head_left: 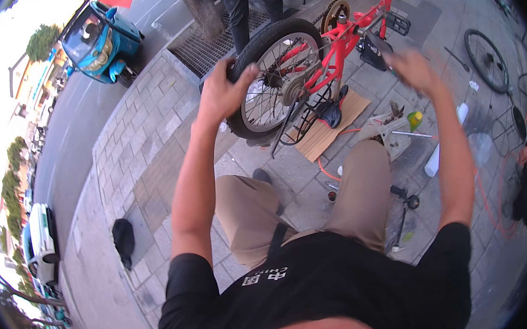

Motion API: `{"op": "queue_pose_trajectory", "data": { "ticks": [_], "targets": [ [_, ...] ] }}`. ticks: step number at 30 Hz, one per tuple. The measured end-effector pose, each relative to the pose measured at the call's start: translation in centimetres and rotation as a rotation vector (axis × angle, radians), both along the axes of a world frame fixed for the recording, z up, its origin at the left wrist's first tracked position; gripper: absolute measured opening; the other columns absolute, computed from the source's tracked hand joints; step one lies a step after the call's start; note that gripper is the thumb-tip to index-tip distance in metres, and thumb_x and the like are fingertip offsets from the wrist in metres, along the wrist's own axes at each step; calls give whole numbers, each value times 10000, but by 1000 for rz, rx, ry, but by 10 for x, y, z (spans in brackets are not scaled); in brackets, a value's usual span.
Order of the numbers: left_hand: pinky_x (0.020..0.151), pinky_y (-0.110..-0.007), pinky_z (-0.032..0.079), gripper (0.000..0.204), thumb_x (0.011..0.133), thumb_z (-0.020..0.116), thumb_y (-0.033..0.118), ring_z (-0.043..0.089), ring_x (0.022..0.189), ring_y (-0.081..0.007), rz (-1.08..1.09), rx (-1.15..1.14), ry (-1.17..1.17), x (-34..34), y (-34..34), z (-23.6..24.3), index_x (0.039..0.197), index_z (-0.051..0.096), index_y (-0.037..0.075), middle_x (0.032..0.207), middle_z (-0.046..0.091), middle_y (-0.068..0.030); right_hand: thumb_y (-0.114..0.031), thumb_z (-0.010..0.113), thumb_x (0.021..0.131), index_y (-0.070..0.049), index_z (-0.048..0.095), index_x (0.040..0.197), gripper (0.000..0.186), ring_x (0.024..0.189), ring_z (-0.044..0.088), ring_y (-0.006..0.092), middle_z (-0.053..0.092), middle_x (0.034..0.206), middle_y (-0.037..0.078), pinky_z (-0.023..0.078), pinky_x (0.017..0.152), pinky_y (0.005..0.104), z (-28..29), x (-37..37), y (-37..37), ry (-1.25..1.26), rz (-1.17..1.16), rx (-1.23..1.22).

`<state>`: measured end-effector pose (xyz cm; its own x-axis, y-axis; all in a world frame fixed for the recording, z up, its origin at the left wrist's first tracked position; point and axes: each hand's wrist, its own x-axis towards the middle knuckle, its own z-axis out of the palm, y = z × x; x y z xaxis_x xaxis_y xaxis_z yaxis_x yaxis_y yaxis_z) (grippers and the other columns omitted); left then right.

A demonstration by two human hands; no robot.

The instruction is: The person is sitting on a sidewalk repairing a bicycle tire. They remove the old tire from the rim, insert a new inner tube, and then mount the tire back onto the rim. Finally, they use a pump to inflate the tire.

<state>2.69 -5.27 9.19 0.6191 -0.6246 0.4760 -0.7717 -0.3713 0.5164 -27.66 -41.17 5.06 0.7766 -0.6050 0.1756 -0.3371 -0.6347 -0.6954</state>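
Observation:
My left hand [227, 88] grips the black rear tyre [246, 55] of a red bicycle [341, 46], beside its spoked wheel and hub [290, 91]. At the right of the frame's rear end, my right hand [410, 71] is closed, blurred, on a dark elongated object [379, 45], perhaps a tool. A pedal [397, 23] and gold chainring [333, 15] are just above it. Under the wheel, a black part [328, 112] lies on cardboard [312, 146]. A plastic container [379, 129] with assorted items stands by my right knee.
Another person [248, 1] stands behind the bicycle beside a tree and grate. A loose wheel [485, 60], hoses, tools [406, 201] and a crouched person [525, 177] are at right. A black bag-like item [123, 241] lies left. A road carries a blue three-wheeler [99, 44].

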Motion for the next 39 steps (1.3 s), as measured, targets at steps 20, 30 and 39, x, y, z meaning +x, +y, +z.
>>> {"op": "queue_pose_trajectory", "data": {
  "ticks": [20,30,39],
  "targets": [
    [673,-312,564,503,897,902,446,682,679,-140,54,99,363,-9,11,-6,1036,754,-14,838,745,-79,-311,659,895,40,793,968,382,1032,754,482,753,1001,320,577,891,552,-617,-374,343,828,-425,650],
    [906,-397,578,786,876,858,644,747,990,-252,-17,63,248,-8,10,-16,1258,721,-29,1076,790,-182,-345,665,947,69,755,917,425,874,755,460,741,869,302,566,804,529,-454,-297,179,468,-629,390],
    [799,-368,571,702,952,780,631,716,821,-176,1,125,408,10,8,-11,1186,740,-29,867,768,-119,-299,654,1095,12,751,1102,326,741,587,134,647,792,53,515,711,333,-83,19,56,-464,-212,93]
  ]
}}
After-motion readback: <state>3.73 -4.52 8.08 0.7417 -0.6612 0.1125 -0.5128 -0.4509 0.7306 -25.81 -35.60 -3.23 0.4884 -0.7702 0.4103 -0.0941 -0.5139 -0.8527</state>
